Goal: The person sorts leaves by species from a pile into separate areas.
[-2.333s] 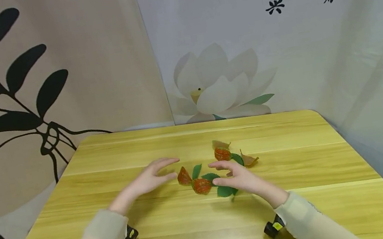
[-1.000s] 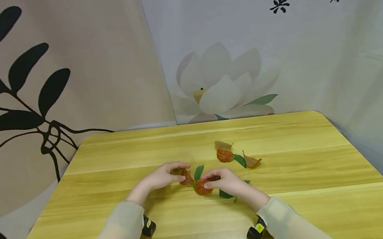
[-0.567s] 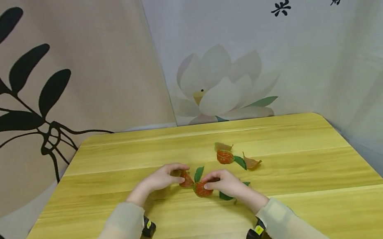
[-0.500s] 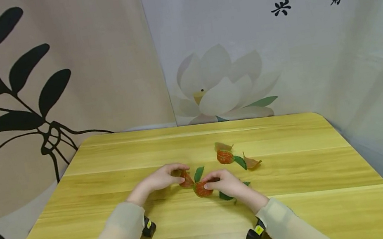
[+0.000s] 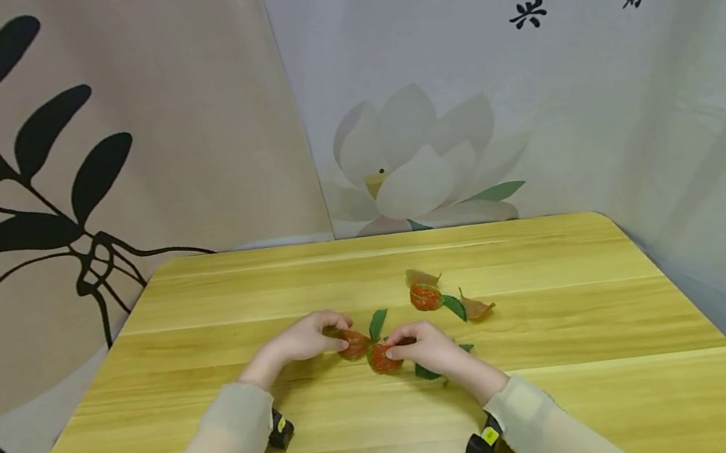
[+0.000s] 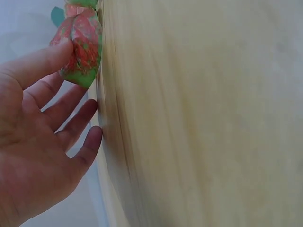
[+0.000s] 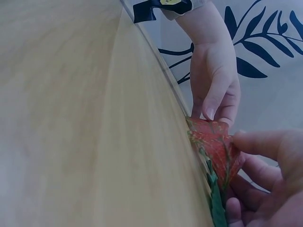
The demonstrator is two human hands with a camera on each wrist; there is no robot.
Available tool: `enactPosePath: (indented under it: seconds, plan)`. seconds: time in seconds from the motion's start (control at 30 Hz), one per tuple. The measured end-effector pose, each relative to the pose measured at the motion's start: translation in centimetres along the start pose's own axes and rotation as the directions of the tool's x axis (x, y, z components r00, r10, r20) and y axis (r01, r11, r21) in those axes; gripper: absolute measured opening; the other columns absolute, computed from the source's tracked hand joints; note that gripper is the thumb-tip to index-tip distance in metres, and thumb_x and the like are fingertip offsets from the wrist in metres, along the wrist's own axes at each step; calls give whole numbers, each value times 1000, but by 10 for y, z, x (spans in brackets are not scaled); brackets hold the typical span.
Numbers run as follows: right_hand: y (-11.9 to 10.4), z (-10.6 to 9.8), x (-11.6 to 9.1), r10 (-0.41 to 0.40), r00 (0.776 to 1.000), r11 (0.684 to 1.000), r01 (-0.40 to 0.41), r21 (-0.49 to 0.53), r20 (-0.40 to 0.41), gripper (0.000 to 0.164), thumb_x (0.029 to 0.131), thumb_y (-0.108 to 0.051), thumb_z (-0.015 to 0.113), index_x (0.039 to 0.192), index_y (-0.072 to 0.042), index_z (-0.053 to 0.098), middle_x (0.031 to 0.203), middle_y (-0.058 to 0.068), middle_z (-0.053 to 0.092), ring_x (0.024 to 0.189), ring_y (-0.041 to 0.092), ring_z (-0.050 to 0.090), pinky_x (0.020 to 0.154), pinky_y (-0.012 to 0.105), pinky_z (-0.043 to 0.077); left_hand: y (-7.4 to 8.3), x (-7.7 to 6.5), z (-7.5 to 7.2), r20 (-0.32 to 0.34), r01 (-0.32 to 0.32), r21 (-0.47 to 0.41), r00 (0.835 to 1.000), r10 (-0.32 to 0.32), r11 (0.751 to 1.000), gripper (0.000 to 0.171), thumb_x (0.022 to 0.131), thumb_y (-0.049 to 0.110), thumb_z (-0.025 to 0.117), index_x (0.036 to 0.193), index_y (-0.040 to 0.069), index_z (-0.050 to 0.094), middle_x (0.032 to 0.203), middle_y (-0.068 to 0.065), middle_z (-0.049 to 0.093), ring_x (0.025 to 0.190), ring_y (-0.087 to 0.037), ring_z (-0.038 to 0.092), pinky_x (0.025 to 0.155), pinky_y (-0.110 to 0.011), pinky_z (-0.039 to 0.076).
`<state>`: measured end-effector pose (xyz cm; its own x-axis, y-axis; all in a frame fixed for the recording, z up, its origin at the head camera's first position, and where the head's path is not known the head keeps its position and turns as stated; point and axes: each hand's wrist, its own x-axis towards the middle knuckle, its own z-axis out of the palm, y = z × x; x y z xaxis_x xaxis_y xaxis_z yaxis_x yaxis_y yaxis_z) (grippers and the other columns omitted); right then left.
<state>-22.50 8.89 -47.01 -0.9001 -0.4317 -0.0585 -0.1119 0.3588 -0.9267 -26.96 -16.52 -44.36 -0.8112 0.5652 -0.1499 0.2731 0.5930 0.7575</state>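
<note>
I watch from far away through the cameras. Two seconds ago both hands were apart with loose fingers. Now the left hand pinches the left red leaf between thumb and fingers, and the right hand pinches the right red leaf. The left leaf has just turned more sideways, and the green leaf beside it has moved a little. I think the left leaf is being turned or spread out while the right hand keeps the sprig steady. These leaves are between the hands, near the middle of the table. Another leaf bunch lies to the far right of them. The table is shiny yellow wood with stripes. Behind it hangs pale cloth with a big white flower, a dark plant and black writing.
</note>
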Motion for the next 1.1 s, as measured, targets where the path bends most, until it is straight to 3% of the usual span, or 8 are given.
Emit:
enactPosePath:
  seconds: [0.47,0.77,0.9,1.1]
  plan:
    - [-2,-1,0,4,1000,1000,-4,10,-4,20,93,-16,67,103,1,68,92,3,65,83,15,58,75,33,49,-3,-6,-4,13,20,-56,1000,-20,998,6,91,16,67,96,12,69,126,-7,61,125,-35,46,103,-59,31]
    - [-8,-3,0,31,998,998,-29,48,-48,18,93,-15,66,102,0,68,89,2,64,78,17,57,68,33,48,-5,-10,-6,6,40,-88,999,-40,995,12,91,18,68,102,12,71,108,1,66,115,-28,53,100,-57,34]
    - [-11,-5,2,23,997,999,-20,51,-72,17,93,-15,66,101,-1,69,87,2,64,73,18,54,64,32,46,-7,-12,-7,-6,44,-112,999,-45,993,11,92,18,67,101,13,71,113,-2,66,118,-30,52,102,-57,34]
    - [-17,-6,5,20,992,998,-12,69,-122,17,93,-15,67,104,-3,70,95,2,66,80,17,56,67,35,47,-4,-18,-8,-55,73,-133,995,-81,988,9,92,20,67,95,12,69,118,-4,64,115,-29,51,98,-55,36]
